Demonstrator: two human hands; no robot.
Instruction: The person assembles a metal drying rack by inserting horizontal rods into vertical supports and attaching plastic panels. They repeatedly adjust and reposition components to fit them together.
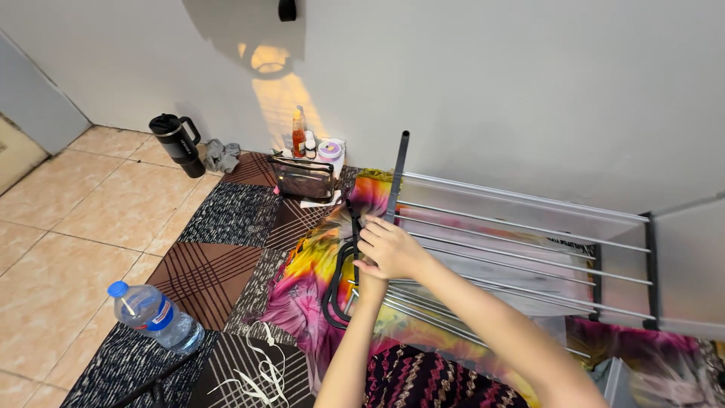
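- Hands at centre frame: right hand (391, 248) lies on top, fingers curled closed over the black end frame (341, 281) of the rack; the left hand (368, 281) sits underneath, mostly covered, so its grip cannot be determined.
- Far left: clear plastic water bottle (155, 316), blue cap, ribbed wall, lying on its side on the patchwork mat (219, 272) of black, brown and striped woven squares.
- Upper left: black insulated mug (177, 143) with handle, upright on glossy beige floor tiles (68, 219); crumpled grey cloth just beside it.
- Lower left of centre: thin white cord (260, 370), loosely tangled on the mat.
- Centre, against the wall: small transparent pouch (304, 180) with bottles and a round tub behind it; details too small to resolve.
- Centre to right: metal rack (521, 249), parallel silver rods between black tubular ends, lying over a bright floral fabric (302, 279); its lower rods pass behind the forearms.
- Far right: grey panel, cut off by the frame edge.
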